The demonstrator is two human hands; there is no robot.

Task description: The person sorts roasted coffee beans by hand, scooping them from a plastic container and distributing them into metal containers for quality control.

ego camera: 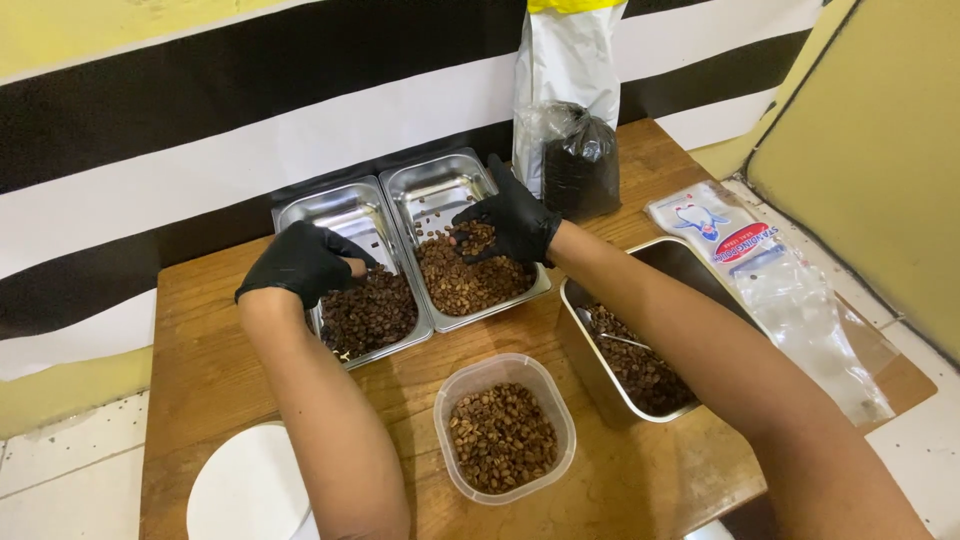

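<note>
Head camera looks down on a wooden table, and both black-gloved hands are in among the coffee beans. Left hand sits at ten o'clock, curled over the left steel tray, fingers drawn together against the dark beans heaped at that tray's near end; whether it pinches any, I cannot tell. Right hand is at twelve o'clock over the middle steel tray, cupped palm-up with a small clutch of beans resting in the fingers, above the paler brown beans piled there. The two trays lie side by side, touching.

At six o'clock stands a clear plastic tub of light beans, apart from both hands. At three o'clock a deeper steel pan holds darker beans and a metal spoon, partly under the right forearm. Beyond it at two o'clock lie clear plastic bags. At one o'clock a white sack stands against the striped wall with a dark bag before it. A white disc sits at seven o'clock.
</note>
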